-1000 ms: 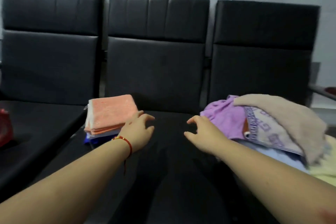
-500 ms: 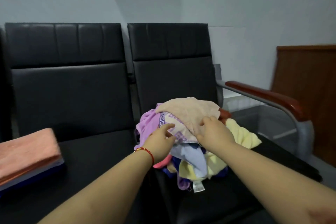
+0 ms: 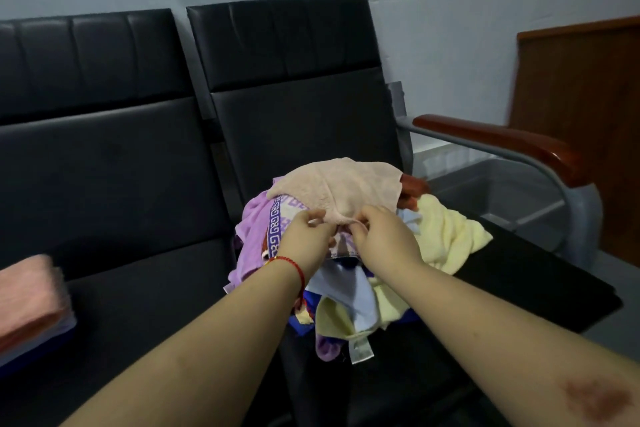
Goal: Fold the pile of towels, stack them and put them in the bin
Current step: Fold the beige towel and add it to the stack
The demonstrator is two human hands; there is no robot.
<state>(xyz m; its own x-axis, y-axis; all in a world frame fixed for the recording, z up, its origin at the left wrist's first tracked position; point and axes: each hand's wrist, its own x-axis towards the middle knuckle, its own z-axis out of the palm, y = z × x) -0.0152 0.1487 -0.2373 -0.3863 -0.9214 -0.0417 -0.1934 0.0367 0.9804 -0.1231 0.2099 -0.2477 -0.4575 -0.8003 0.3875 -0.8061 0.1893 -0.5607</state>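
black padded bench seats (image 3: 145,288), heap of unfolded towels (image 3: 446,232) on right seat, folded stack (image 3: 31,302) at left edge

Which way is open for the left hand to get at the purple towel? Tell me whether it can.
Probably yes: the purple towel lies bare on the pile's left side, beside the left hand, which now pinches the beige towel.

Beige towel (image 3: 337,185) topping a jumbled multicoloured towel pile (image 3: 446,236) on chair seat, folded stack (image 3: 31,298) far left

Black chairs (image 3: 104,166) against pale wall (image 3: 450,28)
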